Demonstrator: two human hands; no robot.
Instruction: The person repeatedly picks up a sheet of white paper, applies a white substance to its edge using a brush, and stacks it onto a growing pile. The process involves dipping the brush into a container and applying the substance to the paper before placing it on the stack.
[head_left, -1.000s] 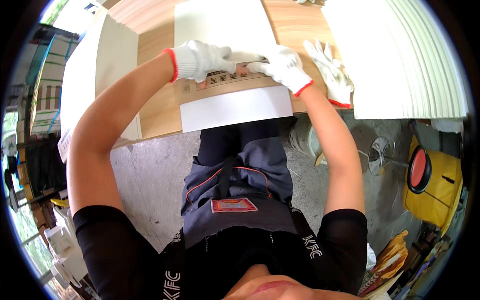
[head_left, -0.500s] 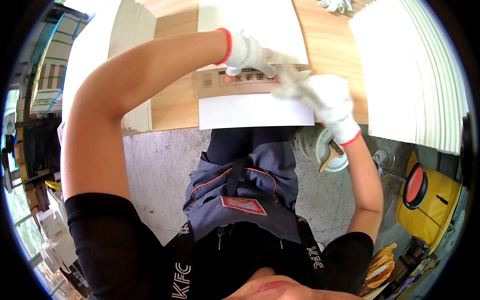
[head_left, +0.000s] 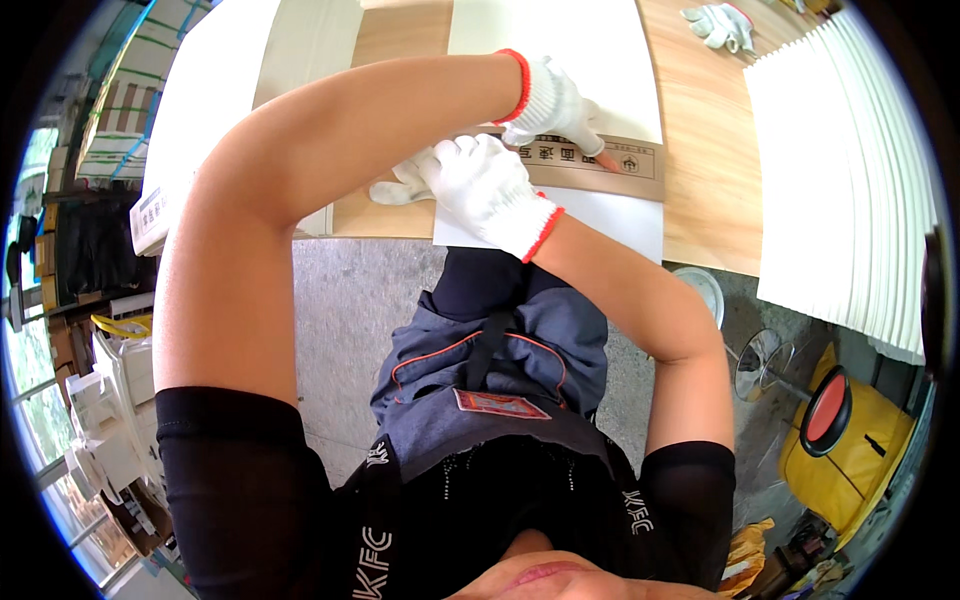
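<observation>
A brown printed strip (head_left: 635,172) lies across a white sheet (head_left: 640,222) at the near edge of the wooden table. My left hand (head_left: 555,108), in a white glove with a red cuff, rests over the strip. Its fingers are apart, and a bare fingertip touches the brown surface. My right hand (head_left: 482,190), gloved alike, crosses below my left forearm and covers the strip's left end. Some of its fingers look bent, while others stretch left past the sheet's edge. I see nothing held in it, but its palm side is hidden.
Tall white stacks of sheets (head_left: 840,200) stand at right and others (head_left: 300,60) at left. A spare glove (head_left: 720,27) lies on the wooden table (head_left: 705,130) at far right. Below on the floor are a white round container (head_left: 700,292) and a yellow bag (head_left: 850,440).
My right hand has swept left along the strip, from its right part to its left end. My left hand is a little farther right on it. The whole view has shifted.
</observation>
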